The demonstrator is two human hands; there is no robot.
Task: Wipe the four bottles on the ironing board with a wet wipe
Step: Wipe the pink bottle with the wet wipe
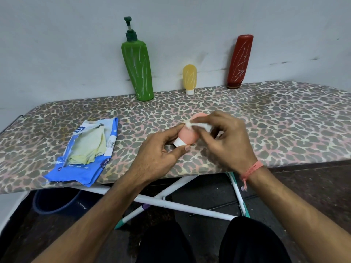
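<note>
- You are holding the pink bottle [187,136] over the middle of the board [266,118], near its front edge, tipped with its white cap toward you and its rounded end pointing away.
- Your left hand [161,150] is gripping it at the cap end, thumb below the cap and fingers curled along its left side.
- Your right hand [226,137] is pinching a crumpled white wipe [197,125] and pressing it onto the bottle's upper side; the hand is blurring a little.
- The pink bottle is looking small, soft and matte, a squat tube with a smooth skin; the part under the wipe is hidden.
- The green bottle [138,71] is standing at the back against the wall, tall and tapering toward its base, with a dark green pump on top and pale scribbled marks across its glossy body.
- The yellow bottle [189,76] is standing on its white cap to the right of the green one, small and translucent, also streaked with pale marks.
- The red bottle [240,61] is standing farther right, cap down, leaning on the wall, tall and oval with white scratchy lines.
- The wipe pack [85,154] is lying open on the board's left, crinkled blue plastic showing pale yellowish wipes.
- The board's cover is showing a leopard print in grey, tan and pink.
- A frayed pink thread is circling your right wrist.
</note>
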